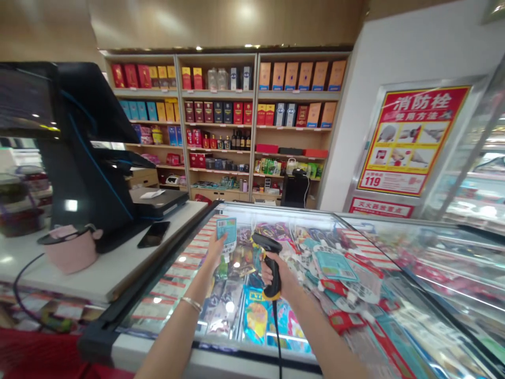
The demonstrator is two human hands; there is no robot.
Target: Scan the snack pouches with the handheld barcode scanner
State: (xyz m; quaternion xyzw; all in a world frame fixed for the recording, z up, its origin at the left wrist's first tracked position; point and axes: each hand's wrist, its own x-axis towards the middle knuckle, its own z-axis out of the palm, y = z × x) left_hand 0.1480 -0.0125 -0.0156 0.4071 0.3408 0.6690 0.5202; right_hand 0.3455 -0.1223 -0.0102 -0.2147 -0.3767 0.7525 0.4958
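Over the glass-topped freezer, my left hand [216,248] grips a small light-blue packet [226,230], with a printed label patch at its upper left. My right hand [276,271] is wrapped round the handle of a black and yellow barcode scanner [272,279], whose head points left toward the packet without touching it. A black cable hangs from the scanner's handle. Beneath both hands lie many colourful packages, among them a blue bag [255,316]. More packets, light blue and red, are heaped to the right of my right hand, including a light-blue one [335,265].
On the left counter [118,268] stand a black register [87,147], a pink pot [71,250] and a phone [153,234]. The freezer's dark frame [158,271] runs beside it. Shelves of boxes [216,113] line the back. A red poster [414,139] hangs at the right.
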